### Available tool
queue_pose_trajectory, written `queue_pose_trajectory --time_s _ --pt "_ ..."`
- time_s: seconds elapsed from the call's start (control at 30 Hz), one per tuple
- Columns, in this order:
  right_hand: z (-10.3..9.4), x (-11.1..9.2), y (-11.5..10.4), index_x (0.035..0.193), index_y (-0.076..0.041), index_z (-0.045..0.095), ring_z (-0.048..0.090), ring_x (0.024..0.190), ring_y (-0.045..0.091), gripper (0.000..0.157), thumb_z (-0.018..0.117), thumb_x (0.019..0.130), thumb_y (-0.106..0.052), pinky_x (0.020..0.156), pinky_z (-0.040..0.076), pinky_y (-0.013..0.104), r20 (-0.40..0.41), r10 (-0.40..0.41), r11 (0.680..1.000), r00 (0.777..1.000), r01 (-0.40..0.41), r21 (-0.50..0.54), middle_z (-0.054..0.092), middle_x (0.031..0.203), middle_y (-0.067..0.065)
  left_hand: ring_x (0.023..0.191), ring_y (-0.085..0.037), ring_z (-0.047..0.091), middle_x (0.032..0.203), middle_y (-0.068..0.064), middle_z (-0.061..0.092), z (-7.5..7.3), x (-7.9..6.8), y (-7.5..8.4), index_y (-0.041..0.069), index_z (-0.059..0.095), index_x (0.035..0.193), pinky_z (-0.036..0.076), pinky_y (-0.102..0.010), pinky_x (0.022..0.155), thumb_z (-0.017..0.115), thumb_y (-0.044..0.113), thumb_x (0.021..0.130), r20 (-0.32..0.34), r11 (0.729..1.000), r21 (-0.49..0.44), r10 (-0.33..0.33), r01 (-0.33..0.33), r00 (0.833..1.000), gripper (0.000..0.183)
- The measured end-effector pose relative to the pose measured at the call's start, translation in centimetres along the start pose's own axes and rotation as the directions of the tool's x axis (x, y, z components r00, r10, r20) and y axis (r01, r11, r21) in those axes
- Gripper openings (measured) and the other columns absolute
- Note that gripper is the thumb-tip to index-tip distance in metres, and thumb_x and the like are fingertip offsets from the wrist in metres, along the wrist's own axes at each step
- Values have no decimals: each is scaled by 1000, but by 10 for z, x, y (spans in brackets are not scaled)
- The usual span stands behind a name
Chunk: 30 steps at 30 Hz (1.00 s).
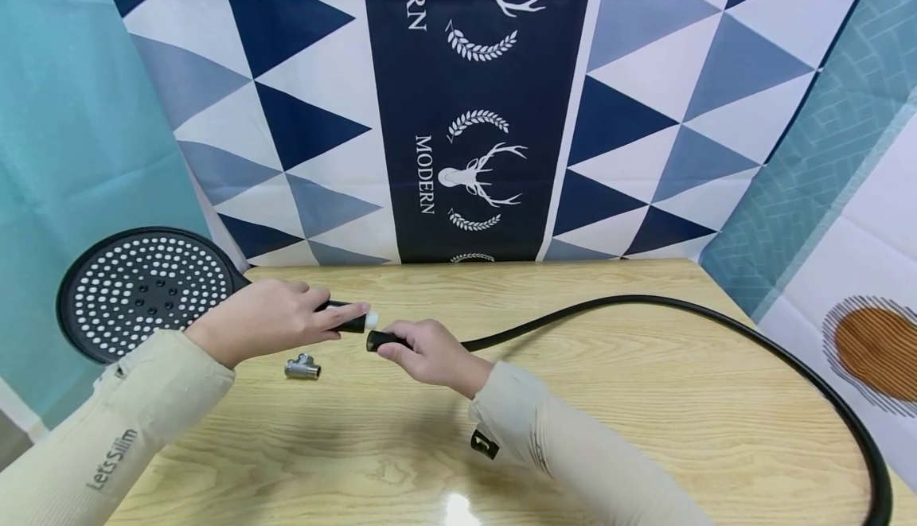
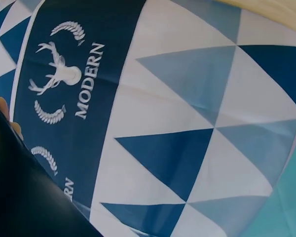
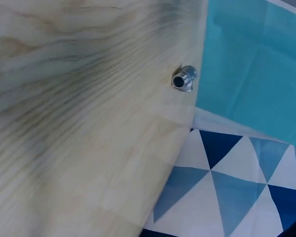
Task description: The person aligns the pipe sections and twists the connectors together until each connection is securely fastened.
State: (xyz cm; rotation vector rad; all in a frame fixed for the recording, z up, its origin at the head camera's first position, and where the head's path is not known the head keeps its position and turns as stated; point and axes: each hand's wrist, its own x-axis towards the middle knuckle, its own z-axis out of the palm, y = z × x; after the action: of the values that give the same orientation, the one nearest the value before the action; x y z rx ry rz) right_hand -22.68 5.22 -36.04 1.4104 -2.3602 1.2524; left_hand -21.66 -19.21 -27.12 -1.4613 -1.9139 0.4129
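Observation:
In the head view my left hand [image 1: 275, 315] grips the handle of a black round shower head [image 1: 150, 291], its face dotted with pale nozzles. The handle's end carries a white threaded tip [image 1: 371, 320] pointing right. My right hand [image 1: 433, 355] pinches a black shower hose [image 1: 645, 298] just behind its end connector [image 1: 380, 340]. Connector and white tip lie close together, with a small offset between them. Under the left hand, a chrome T-shaped fitting [image 1: 303, 367] lies on the table; the right wrist view shows this fitting [image 3: 184, 79] too. A dark shape fills the left wrist view's lower left.
The light wood table [image 1: 372, 446] ends at a patterned blue and white curtain [image 1: 322, 112] behind. From the right hand the hose arcs over the table's right side to the front edge. A teal cloth [image 1: 86, 152] hangs at the left, close behind the shower head.

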Motion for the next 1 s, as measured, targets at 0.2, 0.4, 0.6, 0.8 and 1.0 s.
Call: queue_pose_trajectory --time_s 0.2,0.4,0.6,0.8,1.0 --pt "-3 1 -6 112 2 44 46 57 5 23 58 95 -6 52 41 21 5 114 990 994 -114 78 61 78 11 44 -9 20 66 -2 44 -5 0 -5 16 65 123 23 -21 37 12 36 106 -28 999 31 25 -25 999 58" --pt "-3 2 -9 107 2 47 44 58 7 18 59 95 -6 52 40 23 -64 114 986 991 -105 127 60 78 10 45 -10 22 66 -2 43 -6 -8 -5 16 66 121 23 -22 38 12 36 106 -36 999 39 35 -34 999 58" --pt "6 2 -9 96 5 63 52 64 5 14 70 84 0 55 47 23 -302 102 979 948 -42 200 67 87 17 45 -11 23 68 -2 45 -9 -6 -2 16 65 123 23 -22 40 10 33 107 -3 998 44 44 -44 999 60" --pt "9 3 -10 94 5 70 52 60 3 16 75 80 -2 52 46 23 -341 144 969 929 -63 238 70 85 17 44 -11 24 67 -2 43 -7 -6 -3 17 65 121 24 -22 40 11 34 107 -8 997 50 64 -64 998 58" --pt "8 5 -11 95 3 71 52 60 1 19 77 79 -5 52 47 22 -329 152 975 932 -88 202 71 87 15 44 -11 23 67 -2 44 -6 -8 -1 16 65 120 25 -22 39 12 35 107 -7 997 47 56 -55 998 58"
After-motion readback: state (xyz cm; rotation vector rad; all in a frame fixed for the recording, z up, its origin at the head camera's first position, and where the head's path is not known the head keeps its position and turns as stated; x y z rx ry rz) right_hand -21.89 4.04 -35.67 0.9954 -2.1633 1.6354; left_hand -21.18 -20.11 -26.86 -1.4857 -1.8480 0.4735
